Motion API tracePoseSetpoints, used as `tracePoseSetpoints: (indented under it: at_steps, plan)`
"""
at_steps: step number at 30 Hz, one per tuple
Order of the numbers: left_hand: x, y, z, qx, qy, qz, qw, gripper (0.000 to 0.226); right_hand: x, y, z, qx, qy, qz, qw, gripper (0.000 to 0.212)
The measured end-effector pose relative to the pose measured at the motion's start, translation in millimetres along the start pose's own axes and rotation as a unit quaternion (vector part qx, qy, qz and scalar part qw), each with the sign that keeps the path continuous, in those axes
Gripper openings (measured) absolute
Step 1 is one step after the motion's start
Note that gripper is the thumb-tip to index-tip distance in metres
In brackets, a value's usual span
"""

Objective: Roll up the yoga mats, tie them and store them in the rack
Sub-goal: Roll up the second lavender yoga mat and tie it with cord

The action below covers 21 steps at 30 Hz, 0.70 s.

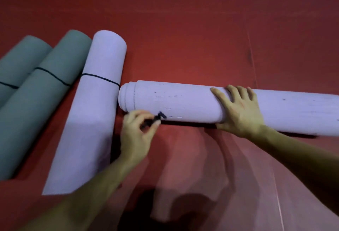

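Left grip (pixel 136 135) pinched on blurred cord (pixel 155 120) — right grip (pixel 240 109) spread over frame-cropped lilac mat (pixel 174 100)

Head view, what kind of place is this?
Likely a yoga or fitness studio: red seamed floor, two grey-green rolled mats and a lilac one tied with cord, another lilac roll under the right hand, left hand pinching a tie.

Untied lavender roll (pixel 183 100) lies crosswise on the floor (pixel 183 29), left end telescoped, right by the tied lavender roll (pixel 95 102). Left of that, grey-green roll (pixel 40 102) and second grey-green roll (pixel 16 65), side by side. All three are cord-bound mid-length. Black tie (pixel 154 119) pinched in left hand (pixel 135 137); right hand (pixel 238 108) flat on untied roll.
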<state>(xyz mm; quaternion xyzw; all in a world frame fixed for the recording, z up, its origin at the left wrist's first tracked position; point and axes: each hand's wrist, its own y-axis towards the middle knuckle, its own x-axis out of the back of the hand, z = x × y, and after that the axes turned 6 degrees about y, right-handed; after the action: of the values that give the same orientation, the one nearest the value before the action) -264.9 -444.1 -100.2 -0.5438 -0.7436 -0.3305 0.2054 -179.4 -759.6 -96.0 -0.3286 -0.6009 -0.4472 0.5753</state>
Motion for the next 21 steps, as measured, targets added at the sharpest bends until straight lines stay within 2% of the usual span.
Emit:
tracePoseSetpoints:
  at_steps: [2, 5, 7, 8, 10, 11, 12, 14, 17, 19, 21]
  plan:
    - [24, 47, -11, 0.019, 0.000, -0.092, 0.996, 0.015, 12, 4, -8, -0.007, 0.017, -0.014, 1.000, 0.117]
    - [48, 108, -40, 0.071, -0.081, -0.083, 0.991, 0.020, 42, 18, -18, -0.034, 0.060, -0.038, 0.997, 0.115]
    - [57, 138, -65, 0.053, -0.129, -0.102, 0.985, 0.022, 66, 33, -23, -0.046, 0.107, -0.061, 0.991, 0.113]
    - [62, 153, -82, 0.043, -0.142, -0.119, 0.982, 0.038, 78, 41, -26, -0.047, 0.127, -0.073, 0.988, 0.112]
    - [79, 185, -123, 0.030, -0.163, -0.151, 0.975, 0.091, 101, 58, -31, -0.043, 0.174, -0.097, 0.979, 0.112]
    - [91, 202, -147, 0.038, -0.169, -0.160, 0.972, 0.108, 114, 66, -32, -0.040, 0.200, -0.108, 0.973, 0.113]
    - [104, 217, -172, 0.036, -0.178, -0.164, 0.970, 0.113, 125, 75, -35, -0.036, 0.231, -0.121, 0.965, 0.113]
    - [129, 243, -224, -0.004, -0.180, -0.172, 0.969, 0.102, 153, 92, -37, -0.021, 0.296, -0.155, 0.942, 0.113]
    - [155, 261, -316, -0.096, -0.116, -0.189, 0.970, 0.090, 193, 105, -37, -0.018, 0.405, -0.205, 0.891, 0.105]
    - [156, 261, -371, -0.148, -0.095, -0.202, 0.964, 0.086, 211, 106, -38, -0.039, 0.445, -0.210, 0.870, 0.115]
    - [141, 255, -411, -0.177, -0.081, -0.192, 0.962, 0.084, 217, 101, -46, -0.056, 0.466, -0.180, 0.864, 0.126]
